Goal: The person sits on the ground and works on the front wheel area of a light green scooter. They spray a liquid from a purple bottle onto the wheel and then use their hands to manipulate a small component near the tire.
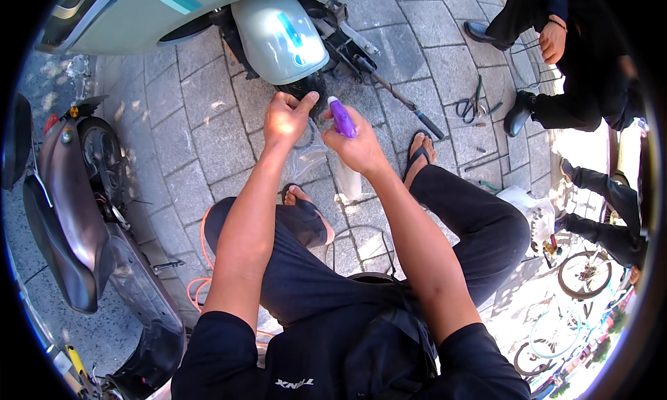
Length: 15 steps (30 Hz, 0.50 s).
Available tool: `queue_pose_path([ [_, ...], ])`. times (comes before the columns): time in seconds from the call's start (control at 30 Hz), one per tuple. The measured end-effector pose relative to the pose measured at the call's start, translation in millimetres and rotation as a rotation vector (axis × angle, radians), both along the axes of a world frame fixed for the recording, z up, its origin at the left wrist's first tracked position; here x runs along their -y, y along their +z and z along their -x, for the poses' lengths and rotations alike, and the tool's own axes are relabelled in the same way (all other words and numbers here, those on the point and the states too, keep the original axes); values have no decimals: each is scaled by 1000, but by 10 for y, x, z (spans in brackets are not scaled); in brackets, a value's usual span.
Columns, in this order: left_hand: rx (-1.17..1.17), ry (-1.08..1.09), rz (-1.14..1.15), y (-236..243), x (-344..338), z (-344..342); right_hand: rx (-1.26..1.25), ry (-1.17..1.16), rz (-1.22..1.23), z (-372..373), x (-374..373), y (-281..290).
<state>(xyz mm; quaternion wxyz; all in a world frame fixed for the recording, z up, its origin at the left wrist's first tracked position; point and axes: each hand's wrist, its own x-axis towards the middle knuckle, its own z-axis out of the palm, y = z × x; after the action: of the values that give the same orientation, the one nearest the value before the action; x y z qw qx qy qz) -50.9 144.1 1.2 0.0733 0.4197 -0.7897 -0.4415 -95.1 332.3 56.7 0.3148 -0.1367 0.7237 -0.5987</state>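
The right hand (353, 141) has its fingers closed around the neck of a spray bottle with a purple plastic head and a pale, translucent body (342, 118); the bottle is in front of the person, beside the left hand (286, 124). This left hand is at what seems to be a black rubber tyre (304, 87), just below a rounded, glossy, pale-green fender (280, 40). Its thumb is stretched out, but I cannot tell whether the other fingers grip something.

In my judgement, the spray could miss: with the two hands so near, a small turn of the right wrist could wet the left fingers, and then they could slip. A long, dark metal rod with a blue-black grip (396, 94) reaches near the sandalled right foot (421, 152); a careless shift could knock it.
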Motion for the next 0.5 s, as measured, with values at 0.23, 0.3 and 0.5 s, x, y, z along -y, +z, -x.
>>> queue_pose_path([
  [0.23,-14,-18,-36,16,3,19,-96,76,-148,192,269,-44],
  [0.3,-33,-24,-31,60,-15,9,-85,118,-191,211,298,-17],
  [0.5,11,-29,-30,51,2,2,45,14,-40,171,295,-166],
])
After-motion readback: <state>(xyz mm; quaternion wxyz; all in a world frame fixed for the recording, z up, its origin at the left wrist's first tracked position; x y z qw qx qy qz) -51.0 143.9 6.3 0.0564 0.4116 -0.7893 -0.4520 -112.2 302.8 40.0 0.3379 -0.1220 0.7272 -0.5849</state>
